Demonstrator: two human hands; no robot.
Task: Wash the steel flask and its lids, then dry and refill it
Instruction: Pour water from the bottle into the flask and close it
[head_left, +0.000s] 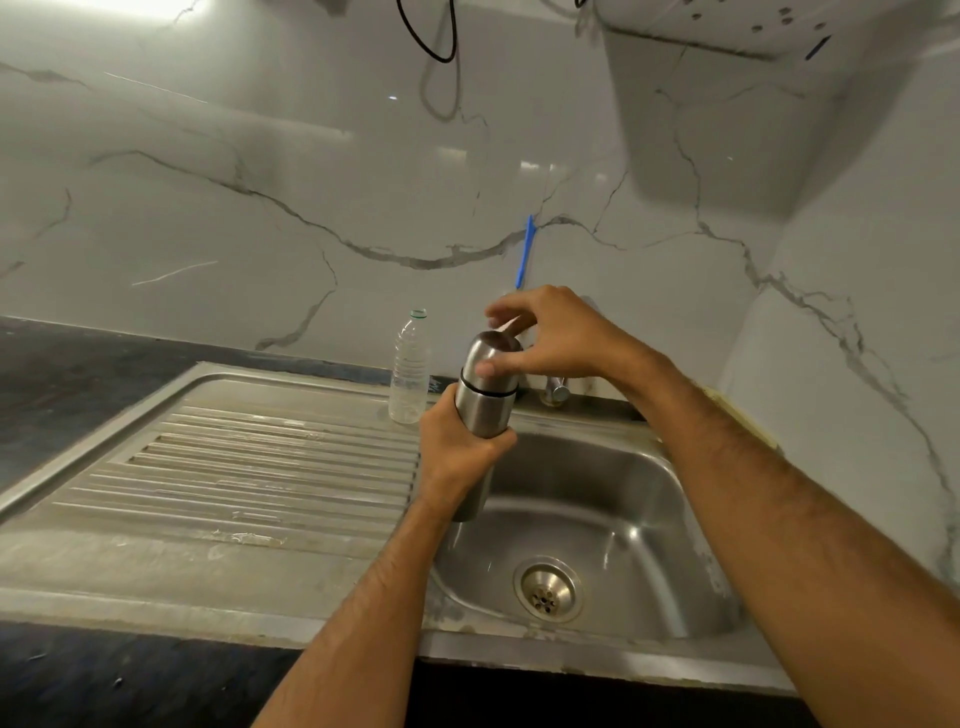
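Head view, looking down over the steel sink basin (623, 499). My left hand (457, 452) wraps around the body of the steel flask (480, 415), fingers curled tight on it, holding it nearly upright above the basin's left rim. My right hand (545, 338) comes in from the right over the flask top; the thumb presses the side of the domed outer lid (493, 364) and the fingers arch over it, gripping loosely. The lid sits on the flask, a dark seam line showing between the two. Left of the basin lies the ribbed drainboard (260, 467). A clear plastic bottle (410, 369) with no cap stands at the drainboard's back edge, just left of the flask. Behind the basin, a tap base (555, 391) shows partly behind my right wrist. A blue strip (525, 254) is stuck on the marble wall (260, 182) above the basin. The drain strainer (548, 592) sits at the basin's bottom.
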